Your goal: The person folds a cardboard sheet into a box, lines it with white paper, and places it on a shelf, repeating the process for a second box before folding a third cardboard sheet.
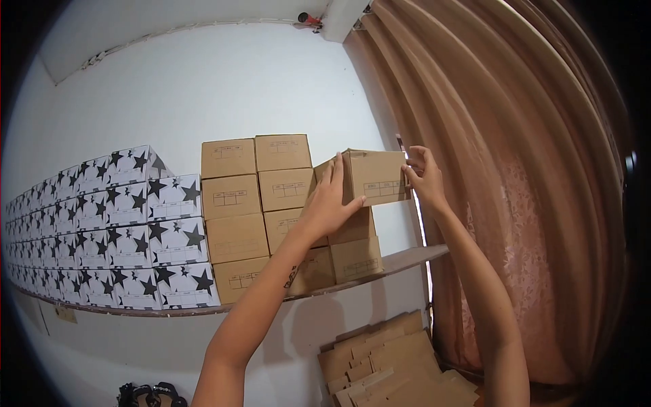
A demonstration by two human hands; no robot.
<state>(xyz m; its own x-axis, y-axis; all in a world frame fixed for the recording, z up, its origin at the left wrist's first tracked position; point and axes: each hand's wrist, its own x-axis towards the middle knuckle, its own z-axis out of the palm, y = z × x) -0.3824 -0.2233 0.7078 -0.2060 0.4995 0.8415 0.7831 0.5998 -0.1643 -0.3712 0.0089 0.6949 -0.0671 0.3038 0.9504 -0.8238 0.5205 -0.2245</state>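
Note:
A brown cardboard box (380, 169) with a printed label grid is held between my two hands at the right end of the stacked boxes. My left hand (331, 203) lies against its left side, fingers pointing up and thumb on its front. My right hand (424, 173) is at its right edge, thumb and fingertips bent round the edge. Directly below are more brown boxes, one of them (357, 259) resting on the shelf (407, 258). To the left rise two columns of brown boxes (230, 197).
White boxes with black stars (129, 203) fill the shelf's left part. A brown curtain (488, 169) hangs close on the right. Flattened cardboard (386, 359) is piled below the shelf. Dark footwear (152, 395) lies at the bottom left.

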